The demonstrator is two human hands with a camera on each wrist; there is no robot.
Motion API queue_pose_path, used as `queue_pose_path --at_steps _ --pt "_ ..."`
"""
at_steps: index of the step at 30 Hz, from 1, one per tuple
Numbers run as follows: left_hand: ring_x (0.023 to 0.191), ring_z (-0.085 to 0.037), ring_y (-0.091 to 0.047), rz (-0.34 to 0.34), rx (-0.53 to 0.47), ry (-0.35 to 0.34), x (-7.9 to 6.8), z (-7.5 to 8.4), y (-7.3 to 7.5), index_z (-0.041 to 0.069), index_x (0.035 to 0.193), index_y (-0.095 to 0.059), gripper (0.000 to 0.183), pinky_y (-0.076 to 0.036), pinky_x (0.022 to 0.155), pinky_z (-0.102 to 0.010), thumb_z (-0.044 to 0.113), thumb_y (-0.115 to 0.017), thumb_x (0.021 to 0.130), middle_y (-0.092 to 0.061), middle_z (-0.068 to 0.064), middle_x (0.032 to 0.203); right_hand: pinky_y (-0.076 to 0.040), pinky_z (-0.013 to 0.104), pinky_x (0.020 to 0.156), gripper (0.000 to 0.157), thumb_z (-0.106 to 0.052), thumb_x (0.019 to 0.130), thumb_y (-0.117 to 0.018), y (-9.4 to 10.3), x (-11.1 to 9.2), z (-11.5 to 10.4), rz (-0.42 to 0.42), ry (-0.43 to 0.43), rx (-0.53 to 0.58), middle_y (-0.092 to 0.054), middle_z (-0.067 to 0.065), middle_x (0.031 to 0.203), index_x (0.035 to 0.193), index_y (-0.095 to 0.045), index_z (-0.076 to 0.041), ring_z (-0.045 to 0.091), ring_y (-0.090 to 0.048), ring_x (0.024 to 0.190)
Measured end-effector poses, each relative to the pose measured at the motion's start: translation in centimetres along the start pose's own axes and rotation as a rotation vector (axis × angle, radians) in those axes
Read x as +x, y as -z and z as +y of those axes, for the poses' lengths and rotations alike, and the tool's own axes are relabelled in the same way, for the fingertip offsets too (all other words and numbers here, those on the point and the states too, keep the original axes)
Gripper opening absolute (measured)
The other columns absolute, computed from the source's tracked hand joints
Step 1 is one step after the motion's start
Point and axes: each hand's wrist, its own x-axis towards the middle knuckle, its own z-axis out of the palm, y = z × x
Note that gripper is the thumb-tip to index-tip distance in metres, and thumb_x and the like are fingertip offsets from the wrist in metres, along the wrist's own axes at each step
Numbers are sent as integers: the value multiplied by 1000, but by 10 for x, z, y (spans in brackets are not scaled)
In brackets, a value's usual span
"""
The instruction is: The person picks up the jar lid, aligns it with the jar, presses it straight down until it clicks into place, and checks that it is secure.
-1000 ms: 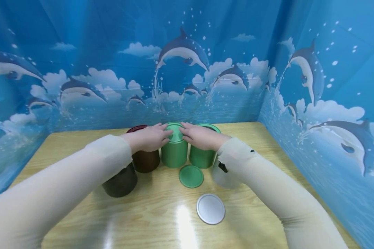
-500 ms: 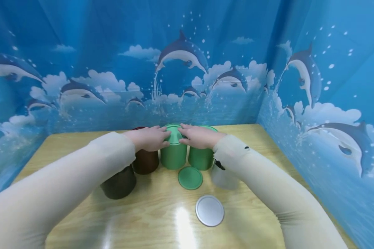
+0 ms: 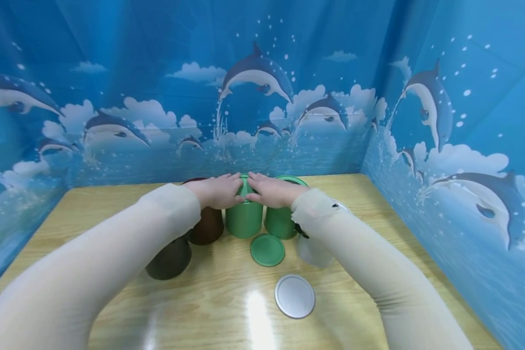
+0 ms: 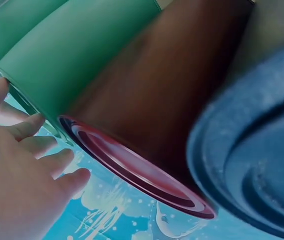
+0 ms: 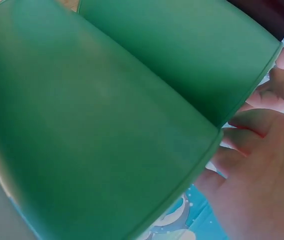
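Note:
My left hand [image 3: 222, 191] and right hand [image 3: 271, 189] lie flat over the top of the middle green can [image 3: 244, 221], fingertips nearly meeting, with a strip of its green lid [image 3: 245, 188] showing between them. Fingers of both hands are extended and loosely bent; the left wrist view has the left hand [image 4: 17, 165] at that can's rim. A second green can [image 3: 281, 224] stands to the right under the right wrist, its top partly covered. In the right wrist view the right hand [image 5: 259, 155] is at the rims of both green cans.
Left of them stand a brown can [image 3: 206, 228] with a red rim and a dark can [image 3: 169, 258]. A white can [image 3: 314, 252] is partly behind the right sleeve. A loose green lid [image 3: 267, 250] and a silver lid [image 3: 295, 296] lie on the table. Dolphin curtains border the table.
Both hands have drawn closer together over the middle green can, covering more of its lid. The cans and the loose lids keep their places on the table.

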Motion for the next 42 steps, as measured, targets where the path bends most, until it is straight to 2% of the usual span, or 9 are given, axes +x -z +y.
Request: queue_pose_path --at_steps 9,17,27,32,37,42 --pt "141 -30 -2 -6 -50 -25 1 -6 -1 13 151 -13 65 -11 110 -54 44 -37 99 -3 -9 156 -9 36 113 65 -44 99 -35 1 1 -1 -10 38 8 2 5 156 150 -8 -14 19 3 141" --pt "141 -30 -5 -22 -95 -24 3 -7 4 13 149 -23 62 -11 109 -55 44 -41 98 -16 -9 154 -10 38 113 65 -45 99 -36 1 2 1 -20 30 24 -1 4 156 150 -9 -16 19 3 141" --pt "140 -32 -13 -30 -139 -8 2 -6 8 14 144 -32 56 -17 108 -56 43 -45 97 -26 -10 151 -8 40 113 65 -43 99 -39 7 5 0 -41 44 24 -7 6 156 150 -14 -13 21 2 142" --pt "140 -34 -11 -18 -104 6 2 -4 10 13 142 -37 53 -13 108 -59 39 -48 97 -31 -9 149 -8 41 113 67 -41 98 -44 8 5 -2 -25 46 57 -9 7 156 150 -14 -11 22 5 141" --pt "139 -35 -11 -17 -57 28 3 2 13 14 146 -32 58 -12 107 -60 36 -51 96 -30 -9 150 -8 42 113 69 -42 97 -45 7 4 -1 -3 43 73 -9 8 156 150 -14 -12 25 6 141" --pt "140 -34 -10 2 -63 56 5 2 10 17 149 -25 64 -11 108 -59 39 -51 95 -27 -8 151 -7 44 113 69 -42 97 -45 4 3 1 9 40 77 -9 7 156 151 -12 -12 26 5 141"
